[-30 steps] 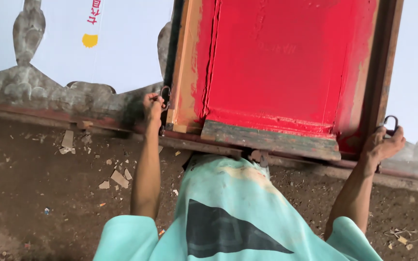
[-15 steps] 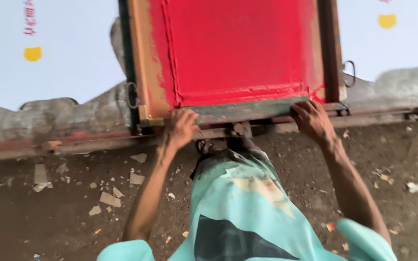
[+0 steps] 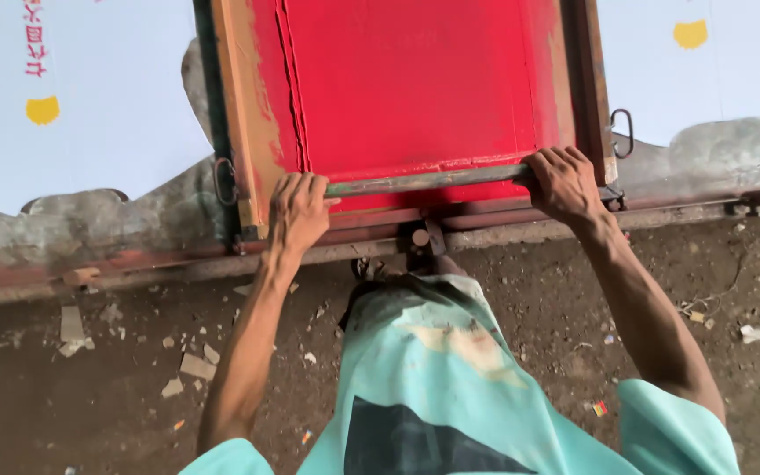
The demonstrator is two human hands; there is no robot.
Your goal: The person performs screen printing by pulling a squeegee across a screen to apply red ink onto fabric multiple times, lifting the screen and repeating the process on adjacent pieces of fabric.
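Gripping the squeegee bar (image 3: 428, 179) at both ends, I stand over a screen-printing frame (image 3: 237, 132) whose mesh is flooded with red ink (image 3: 415, 84). At the bench's left lies a white sheet (image 3: 90, 97) with a yellow printed mark (image 3: 42, 110). My left hand (image 3: 296, 211) has its fingers curled tightly together over the bar's left end, beside a metal handle loop (image 3: 222, 180) on the frame's side. My right hand (image 3: 565, 183) wraps the right end likewise (fingers pressed close, no gap), probably so pressure spreads evenly across the blade. The bar sits along the frame's near edge. A second loop (image 3: 622, 132) hangs right.
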